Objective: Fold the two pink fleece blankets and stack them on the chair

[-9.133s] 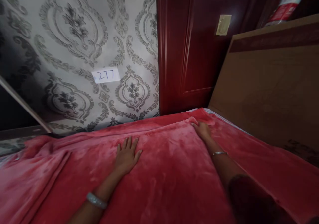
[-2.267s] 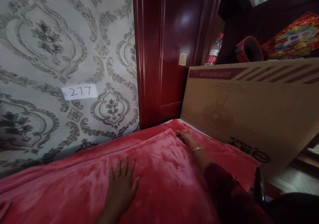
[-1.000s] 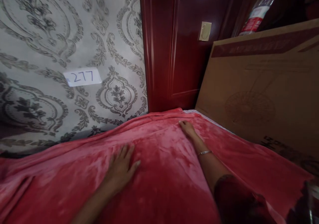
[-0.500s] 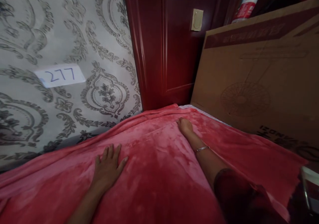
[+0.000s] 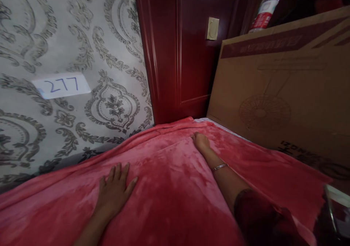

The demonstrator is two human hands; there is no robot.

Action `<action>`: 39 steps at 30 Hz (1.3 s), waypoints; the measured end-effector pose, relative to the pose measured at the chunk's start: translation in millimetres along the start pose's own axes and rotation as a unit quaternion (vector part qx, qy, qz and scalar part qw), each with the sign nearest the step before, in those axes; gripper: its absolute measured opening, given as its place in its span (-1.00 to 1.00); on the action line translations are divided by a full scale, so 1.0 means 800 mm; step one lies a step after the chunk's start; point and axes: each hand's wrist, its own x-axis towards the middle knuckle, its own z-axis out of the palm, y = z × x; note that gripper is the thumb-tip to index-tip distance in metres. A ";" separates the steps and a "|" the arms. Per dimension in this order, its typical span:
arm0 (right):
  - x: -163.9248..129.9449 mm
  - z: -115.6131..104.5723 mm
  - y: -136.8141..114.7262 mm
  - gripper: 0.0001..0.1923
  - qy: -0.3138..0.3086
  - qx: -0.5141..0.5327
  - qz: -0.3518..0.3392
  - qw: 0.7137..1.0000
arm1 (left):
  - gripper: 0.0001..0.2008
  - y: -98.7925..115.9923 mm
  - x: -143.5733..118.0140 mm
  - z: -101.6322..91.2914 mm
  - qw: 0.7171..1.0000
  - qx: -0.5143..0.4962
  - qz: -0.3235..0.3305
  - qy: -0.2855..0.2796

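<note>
Head view: red plush blanket (image 5: pixel 175 187), smooth and faintly mottled, spread under both hands; far edge just beyond right hand (image 5: pixel 201 141), cardboard box (image 5: pixel 276 93) close to that hand's right, open blanket between hands. White label (image 5: pixel 61 85) reading "277" on wallpaper beyond left hand (image 5: pixel 116 189). Left hand flat, fingers spread; right hand flat, fingers together, holding nothing.
</note>
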 end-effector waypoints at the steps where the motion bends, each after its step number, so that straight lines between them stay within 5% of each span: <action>1: 0.001 -0.002 0.000 -0.65 -0.001 -0.002 0.002 1.000 | -0.27 0.000 0.000 0.000 1.000 0.003 0.001 0.001; 8: 0.010 -0.019 0.002 -0.47 -0.041 -0.004 -0.015 0.999 | -0.26 0.000 0.003 0.000 1.000 0.012 0.006 0.009; 14: -0.001 -0.012 0.001 -0.61 -0.022 -0.016 -0.005 1.000 | -0.22 -0.003 0.005 0.005 1.000 -0.014 0.012 0.021; 39: -0.007 -0.009 0.000 -0.62 0.001 -0.034 0.000 0.999 | -0.23 0.001 0.002 -0.001 1.000 0.010 0.003 0.005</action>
